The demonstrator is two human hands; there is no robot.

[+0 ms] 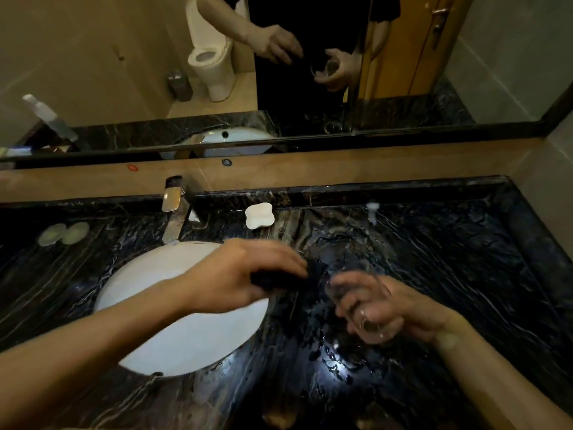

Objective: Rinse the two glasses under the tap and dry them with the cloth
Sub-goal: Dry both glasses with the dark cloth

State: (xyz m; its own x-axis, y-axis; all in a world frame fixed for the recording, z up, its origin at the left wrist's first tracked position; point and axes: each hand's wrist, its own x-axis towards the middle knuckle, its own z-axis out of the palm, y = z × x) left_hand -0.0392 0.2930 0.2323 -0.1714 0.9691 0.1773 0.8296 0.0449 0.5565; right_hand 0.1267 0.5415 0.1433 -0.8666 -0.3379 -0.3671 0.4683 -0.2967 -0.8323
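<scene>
Right hand [387, 305] wraps a clear glass [366, 308], held tilted above the wet dark marble surface [465, 274], right of the white basin [173, 305]; left hand [248, 274] grips a dark cloth [297, 279] just beside the glass rim; second glass seen only faintly in the mirror [310, 72], standing on the surface near the wall; tap [173, 209] shows no running water. Judgement: wet glass is slippery, rigid, breakable over stone; hold round the body, not the rim; cloth is soft and should bunch readily into the bowl.
</scene>
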